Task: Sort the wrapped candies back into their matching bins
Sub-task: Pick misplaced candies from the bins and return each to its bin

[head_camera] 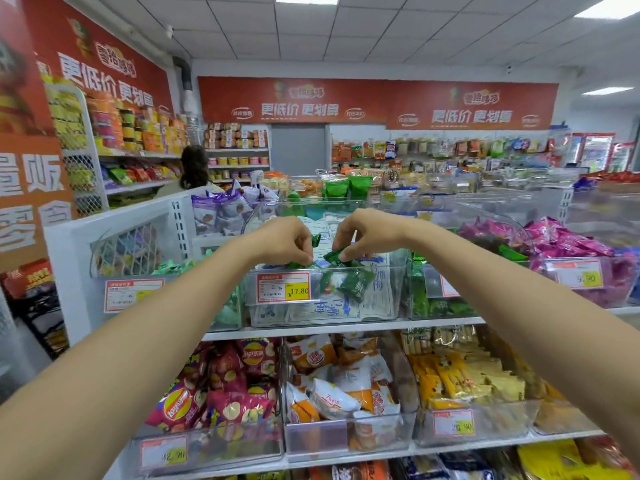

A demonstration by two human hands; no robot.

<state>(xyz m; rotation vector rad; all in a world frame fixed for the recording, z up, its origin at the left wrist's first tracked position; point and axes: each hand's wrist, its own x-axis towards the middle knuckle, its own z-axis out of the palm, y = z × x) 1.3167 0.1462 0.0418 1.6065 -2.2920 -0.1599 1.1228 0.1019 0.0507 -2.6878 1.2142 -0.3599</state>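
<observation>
Both my hands reach into a clear plastic bin (388, 306) on the top shelf, holding white-and-blue packets and a few dark green wrapped candies (356, 285). My left hand (284, 241) pinches green wrapped candies (316, 240), one showing above its fingers and another below. My right hand (363, 235) pinches a dark green candy (335, 255) just over the bin's front edge. To the right stands a bin of green candies (446, 306), and to the left a bin of pale green ones (228, 315).
A bin of pink wrapped candies (568, 242) sits far right. Price tags (283, 287) hang on the bin fronts. Chip bags (221, 382) and snack packs fill the lower shelf bins. A person (194, 171) stands behind the display at back left.
</observation>
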